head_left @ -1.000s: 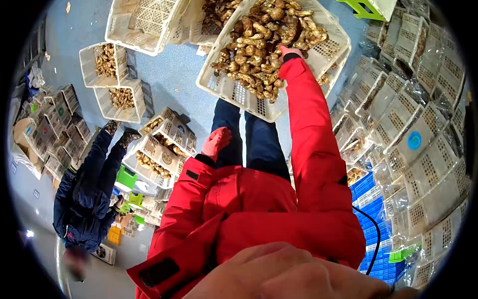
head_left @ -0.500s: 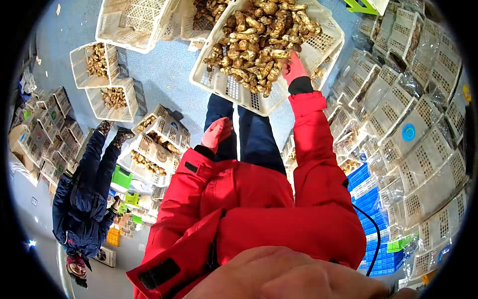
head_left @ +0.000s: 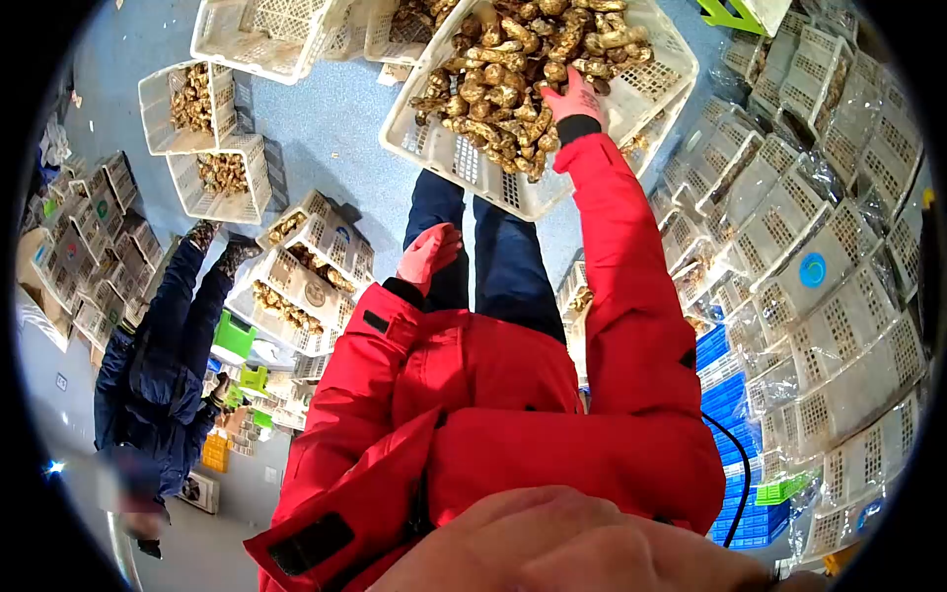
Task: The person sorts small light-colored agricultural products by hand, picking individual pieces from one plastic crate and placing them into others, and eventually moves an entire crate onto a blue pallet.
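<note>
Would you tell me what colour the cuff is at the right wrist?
It is black: the cuff behind the right hand, clearest in the head view.

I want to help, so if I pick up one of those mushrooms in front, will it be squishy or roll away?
The mushrooms may feel fairly firm, since their thick stems keep their shape in the heap. One would probably wobble more than roll, being long and knobbly. Others might slide when you lift it, because they're piled loosely in the crate.

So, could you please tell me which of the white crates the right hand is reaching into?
The large top-centre crate directly beyond the dark trousers: the right hand is at its mushrooms and in none of the other crates.
</note>
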Available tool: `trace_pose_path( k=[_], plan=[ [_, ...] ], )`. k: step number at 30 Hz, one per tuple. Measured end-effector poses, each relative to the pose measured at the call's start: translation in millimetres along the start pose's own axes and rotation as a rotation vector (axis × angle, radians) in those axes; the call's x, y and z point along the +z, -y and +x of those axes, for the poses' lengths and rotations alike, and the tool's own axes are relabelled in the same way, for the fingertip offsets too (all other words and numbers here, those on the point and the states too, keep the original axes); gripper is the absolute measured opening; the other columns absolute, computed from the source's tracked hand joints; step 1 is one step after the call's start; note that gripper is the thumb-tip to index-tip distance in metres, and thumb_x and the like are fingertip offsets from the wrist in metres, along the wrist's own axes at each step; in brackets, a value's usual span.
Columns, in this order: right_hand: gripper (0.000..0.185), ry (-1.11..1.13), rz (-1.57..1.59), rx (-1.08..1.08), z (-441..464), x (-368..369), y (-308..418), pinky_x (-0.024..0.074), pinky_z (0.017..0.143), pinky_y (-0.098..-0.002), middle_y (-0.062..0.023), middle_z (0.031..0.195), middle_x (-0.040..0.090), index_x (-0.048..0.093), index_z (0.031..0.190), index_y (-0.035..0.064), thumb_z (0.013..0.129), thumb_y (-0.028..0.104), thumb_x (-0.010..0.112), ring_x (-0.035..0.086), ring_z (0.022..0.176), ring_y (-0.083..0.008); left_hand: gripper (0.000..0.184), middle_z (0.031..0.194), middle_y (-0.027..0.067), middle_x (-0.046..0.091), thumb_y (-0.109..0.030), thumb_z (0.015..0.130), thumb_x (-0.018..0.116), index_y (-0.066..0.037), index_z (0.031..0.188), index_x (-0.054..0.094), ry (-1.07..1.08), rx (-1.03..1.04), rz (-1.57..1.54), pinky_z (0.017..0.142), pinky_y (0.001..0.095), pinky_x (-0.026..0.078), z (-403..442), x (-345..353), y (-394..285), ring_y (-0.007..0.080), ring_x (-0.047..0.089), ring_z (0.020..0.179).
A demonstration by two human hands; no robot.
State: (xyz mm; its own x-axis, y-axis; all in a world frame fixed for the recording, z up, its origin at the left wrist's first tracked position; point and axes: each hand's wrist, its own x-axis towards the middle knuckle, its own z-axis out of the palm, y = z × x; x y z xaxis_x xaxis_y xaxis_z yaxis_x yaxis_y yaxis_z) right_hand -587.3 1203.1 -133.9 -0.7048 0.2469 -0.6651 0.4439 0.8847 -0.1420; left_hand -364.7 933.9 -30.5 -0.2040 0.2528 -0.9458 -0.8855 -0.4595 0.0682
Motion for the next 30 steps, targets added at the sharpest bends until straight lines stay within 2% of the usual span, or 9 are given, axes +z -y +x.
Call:
trace_pose_path(
  k=[7, 11, 12, 15, 16, 20, 24, 28, 30],
  plan=[
    [0.078, -0.014, 0.207, 0.064, 48, 40, -13, 0.0352, 0.092, -0.0350, -0.0154, 0.118, 0.049, 0.041, 0.122, 0.0052, 0.061, 0.049, 0.064, 0.046, 0.109, -0.0285, 0.042, 0.110, 0.0120, 0.054, -0.032, 0.084, 0.050, -0.004, 0.115, 0.047, -0.073, -0.011, -0.036, 0.080, 0.0323, 0.045, 2, -15, 5, 0.0224, 0.055, 0.096],
    [0.049, 0.091, 0.859, 0.207, 40, 36, -57, 0.0451, 0.063, -0.0305, -0.0131, 0.089, 0.060, 0.050, 0.113, 0.0059, 0.069, 0.025, 0.059, 0.059, 0.073, -0.0190, 0.041, 0.109, 0.0107, 0.055, -0.033, 0.084, 0.050, -0.004, 0.114, 0.048, -0.087, -0.009, -0.031, 0.079, 0.0318, 0.045, 3, -11, 4, 0.0216, 0.055, 0.096],
    [0.044, -0.026, 0.836, 0.223, 50, 56, -79, 0.0430, 0.054, -0.0281, -0.0123, 0.080, 0.059, 0.051, 0.112, 0.0044, 0.071, 0.018, 0.057, 0.055, 0.063, -0.0142, 0.042, 0.108, 0.0100, 0.055, -0.035, 0.084, 0.050, -0.004, 0.114, 0.048, -0.066, -0.002, -0.041, 0.079, 0.0320, 0.045, 3, -11, 4, 0.0213, 0.056, 0.095],
    [0.048, -0.112, 0.495, -0.110, 7, 18, -45, 0.0445, 0.069, -0.0319, -0.0122, 0.092, 0.060, 0.048, 0.115, 0.0090, 0.072, 0.027, 0.058, 0.058, 0.079, -0.0233, 0.044, 0.108, 0.0100, 0.056, -0.037, 0.084, 0.050, -0.005, 0.114, 0.048, -0.064, -0.013, -0.018, 0.080, 0.0321, 0.044, 6, -9, 6, 0.0213, 0.055, 0.095],
    [0.051, 0.149, 0.290, 0.026, 3, 6, -27, 0.0417, 0.080, -0.0352, -0.0110, 0.108, 0.055, 0.047, 0.117, 0.0147, 0.072, 0.037, 0.055, 0.054, 0.094, -0.0288, 0.045, 0.108, 0.0103, 0.055, -0.037, 0.083, 0.050, -0.005, 0.114, 0.048, -0.052, -0.014, -0.024, 0.081, 0.0321, 0.044, 6, -10, 7, 0.0213, 0.055, 0.095],
    [0.057, 0.187, -0.069, 0.091, 20, 25, 14, 0.0331, 0.092, -0.0382, -0.0110, 0.120, 0.047, 0.033, 0.126, 0.0200, 0.075, 0.045, 0.043, 0.046, 0.109, -0.0282, 0.047, 0.109, 0.0109, 0.055, -0.038, 0.083, 0.051, -0.004, 0.115, 0.047, -0.025, -0.008, -0.035, 0.083, 0.0323, 0.043, 7, -14, 8, 0.0214, 0.054, 0.097],
    [0.048, 0.051, -0.106, 0.273, 71, 64, 22, 0.0406, 0.085, -0.0381, -0.0144, 0.110, 0.054, 0.058, 0.102, 0.0071, 0.073, 0.043, 0.046, 0.053, 0.100, -0.0294, 0.046, 0.110, 0.0110, 0.055, -0.036, 0.083, 0.051, -0.004, 0.115, 0.047, -0.039, 0.002, -0.038, 0.082, 0.0317, 0.043, 3, -18, 8, 0.0214, 0.054, 0.097],
    [0.049, 0.154, 0.077, 0.336, 96, 65, 21, 0.0434, 0.080, -0.0373, -0.0131, 0.098, 0.060, 0.056, 0.107, 0.0084, 0.077, 0.045, 0.049, 0.057, 0.094, -0.0269, 0.046, 0.109, 0.0104, 0.055, -0.038, 0.082, 0.053, -0.005, 0.114, 0.048, -0.084, -0.009, -0.024, 0.081, 0.0316, 0.043, 2, -23, 7, 0.0205, 0.055, 0.095],
    [0.039, 0.140, 0.574, 0.314, 105, 98, -4, 0.0475, 0.061, -0.0328, -0.0102, 0.083, 0.063, 0.058, 0.101, 0.0059, 0.075, 0.035, 0.057, 0.061, 0.071, -0.0213, 0.047, 0.109, 0.0101, 0.055, -0.039, 0.081, 0.053, -0.005, 0.113, 0.049, -0.092, -0.012, -0.027, 0.081, 0.0312, 0.043, 0, -25, 9, 0.0200, 0.055, 0.095]
  ],
)
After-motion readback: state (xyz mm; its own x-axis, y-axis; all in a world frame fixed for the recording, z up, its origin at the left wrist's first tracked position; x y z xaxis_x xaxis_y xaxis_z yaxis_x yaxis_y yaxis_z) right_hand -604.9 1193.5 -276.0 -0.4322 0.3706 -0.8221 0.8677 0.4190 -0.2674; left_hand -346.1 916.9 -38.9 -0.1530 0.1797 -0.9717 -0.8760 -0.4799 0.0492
